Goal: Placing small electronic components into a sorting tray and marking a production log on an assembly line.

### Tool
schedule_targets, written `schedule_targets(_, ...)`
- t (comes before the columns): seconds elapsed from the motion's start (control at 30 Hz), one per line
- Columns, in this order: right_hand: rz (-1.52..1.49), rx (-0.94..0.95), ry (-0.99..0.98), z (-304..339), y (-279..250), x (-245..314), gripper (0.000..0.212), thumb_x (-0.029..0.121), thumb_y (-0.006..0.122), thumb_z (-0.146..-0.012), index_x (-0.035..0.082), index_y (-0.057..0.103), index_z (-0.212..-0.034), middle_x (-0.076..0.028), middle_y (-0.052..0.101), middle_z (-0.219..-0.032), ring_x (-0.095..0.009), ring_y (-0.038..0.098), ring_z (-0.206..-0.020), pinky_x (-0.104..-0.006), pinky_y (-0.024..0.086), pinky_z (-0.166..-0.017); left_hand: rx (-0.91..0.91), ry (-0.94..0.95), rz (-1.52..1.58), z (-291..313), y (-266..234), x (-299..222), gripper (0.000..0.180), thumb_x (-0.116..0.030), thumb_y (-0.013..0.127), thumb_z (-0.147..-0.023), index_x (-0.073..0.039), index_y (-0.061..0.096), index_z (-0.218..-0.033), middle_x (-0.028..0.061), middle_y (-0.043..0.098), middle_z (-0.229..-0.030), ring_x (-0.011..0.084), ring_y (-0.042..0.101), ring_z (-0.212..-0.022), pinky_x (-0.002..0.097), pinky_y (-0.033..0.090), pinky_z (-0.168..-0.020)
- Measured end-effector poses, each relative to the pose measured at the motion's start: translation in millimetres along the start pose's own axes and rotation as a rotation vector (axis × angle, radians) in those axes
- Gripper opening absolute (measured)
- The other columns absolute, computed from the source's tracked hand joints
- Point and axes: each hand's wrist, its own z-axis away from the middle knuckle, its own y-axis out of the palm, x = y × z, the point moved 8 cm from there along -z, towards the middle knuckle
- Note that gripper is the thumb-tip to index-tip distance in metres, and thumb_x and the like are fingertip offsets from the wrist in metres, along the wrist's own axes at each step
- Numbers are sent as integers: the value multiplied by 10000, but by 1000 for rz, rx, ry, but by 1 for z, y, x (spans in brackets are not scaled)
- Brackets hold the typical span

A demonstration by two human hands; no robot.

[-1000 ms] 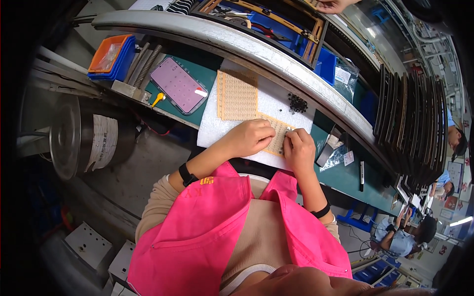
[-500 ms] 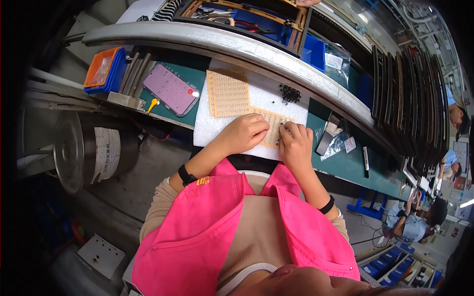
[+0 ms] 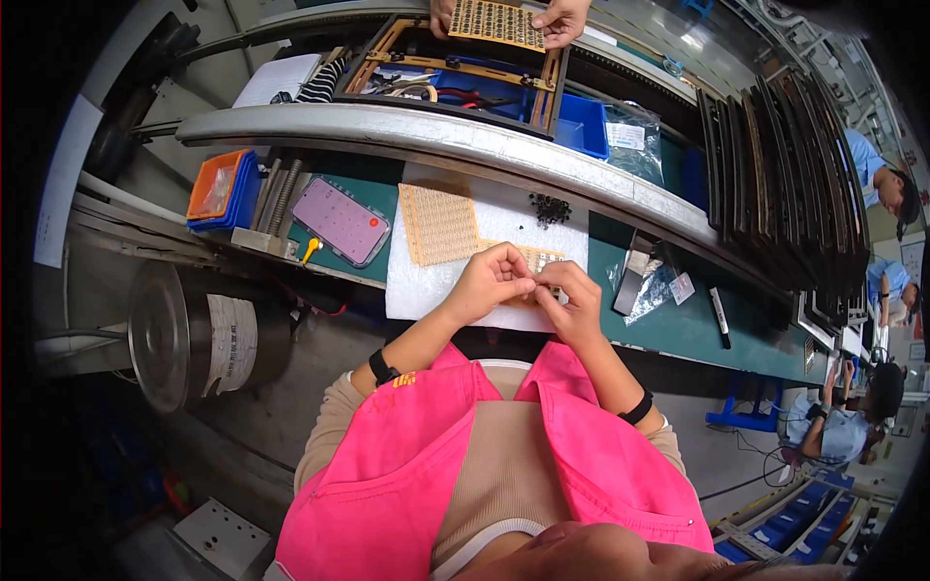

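My left hand (image 3: 492, 286) and my right hand (image 3: 573, 300) meet fingertip to fingertip over a tan perforated circuit board panel (image 3: 542, 259). Both are closed in a pinch; whatever sits between the fingers is too small to make out. Small dark and pale parts show on the panel's right end, while my fingers hide its near part. Left of it lie more tan board panels (image 3: 438, 225), slightly overlapping. A heap of tiny black components (image 3: 549, 209) rests beyond my right hand, with a few strays beside it. All of this lies on a white foam sheet (image 3: 412, 295).
A metal rail (image 3: 417, 131) crosses behind the foam. Beyond it, another person's hands (image 3: 557, 21) hold a populated board (image 3: 496, 24). A purple phone-like case (image 3: 341, 219) and orange bin (image 3: 213, 186) lie left; a marker (image 3: 720, 318) and black racks (image 3: 775, 184) stand right.
My hands have lifted slightly off the panel and come together at the fingertips. The other person's hands have come into view with a board. The whole view has shifted a little.
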Motion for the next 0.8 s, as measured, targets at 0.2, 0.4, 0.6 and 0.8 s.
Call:
schedule_targets(0.2, 2, -54, -14, 0, -4, -4, 139, -53, 691, -737, -14, 656, -867, -112, 643, -860, -220, 634, -800, -304, 503, -701, -18, 27, 29, -1, 3, 2, 161, -38, 694, -854, 15, 618, -986, 65, 659, -912, 130, 634, -885, 265, 533, -747)
schedule_targets(0.4, 281, -63, 27, 5, -15, -25, 136, -5, 717, -724, 38, 692, -850, -83, 602, -811, -239, 600, -738, -333, 468, -687, -238, 448, -993, -7, -7, -53, 160, -45, 683, -818, 22, 661, -961, 127, 649, -947, 259, 652, -892, 333, 527, -785)
schedule_targets(0.6, 413, -43, 5, 5, -4, -24, 136, 35, 730, -699, 74, 704, -826, -63, 572, -767, -248, 559, -708, -361, 421, -671, -364, 501, -1273, -25, 1, -55, 133, -44, 640, -803, 0, 673, -924, 139, 609, -961, 317, 608, -915, 385, 510, -790)
schedule_targets(0.8, 398, -12, 27, 5, 1, -29, 112, 34, 725, -691, 73, 688, -789, -60, 584, -775, -243, 569, -715, -355, 417, -663, -303, 496, -1322, -25, -2, -46, 121, -37, 623, -800, -10, 669, -909, 126, 600, -954, 308, 599, -900, 399, 506, -766)
